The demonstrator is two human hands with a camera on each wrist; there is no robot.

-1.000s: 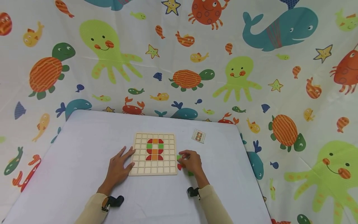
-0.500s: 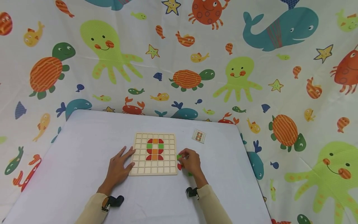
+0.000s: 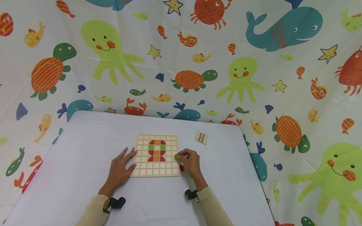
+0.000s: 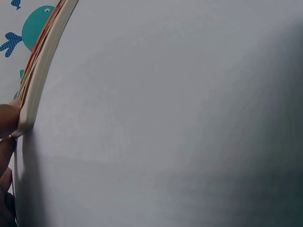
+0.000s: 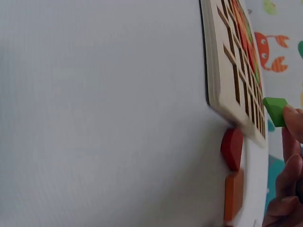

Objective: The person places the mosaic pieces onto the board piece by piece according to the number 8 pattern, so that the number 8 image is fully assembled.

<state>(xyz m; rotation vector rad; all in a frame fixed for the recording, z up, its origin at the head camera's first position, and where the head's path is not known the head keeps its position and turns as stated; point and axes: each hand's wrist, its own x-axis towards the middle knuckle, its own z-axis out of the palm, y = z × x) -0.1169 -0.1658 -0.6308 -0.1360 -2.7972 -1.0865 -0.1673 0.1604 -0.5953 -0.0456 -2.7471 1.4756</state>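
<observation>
My right hand [image 3: 191, 160] pinches a small green tile [image 3: 176, 156] between thumb and fingertips, at the right edge of a wooden grid board [image 3: 168, 171]. In the right wrist view, the green tile [image 5: 273, 110] is raised above the board's rim. Red, orange and green tiles fill several cells in the board's middle columns, forming a figure. With fingers spread, my left hand [image 3: 121, 167] rests against the board's left edge. The left wrist view shows only part of that hand [image 4: 8, 120] touching the board's corner.
Beside the board's right edge lie a red tile [image 5: 232, 149] and an orange tile [image 5: 234, 194], partly under my right hand in the head view. A small pattern card [image 3: 201, 137] is behind on the right. A sea-animal cloth [image 3: 158, 62] hangs behind the white table [image 3: 93, 131].
My right hand has moved left from the loose tiles, lifting the green tile to the board's right edge. The left hand and the board have stayed in place.
</observation>
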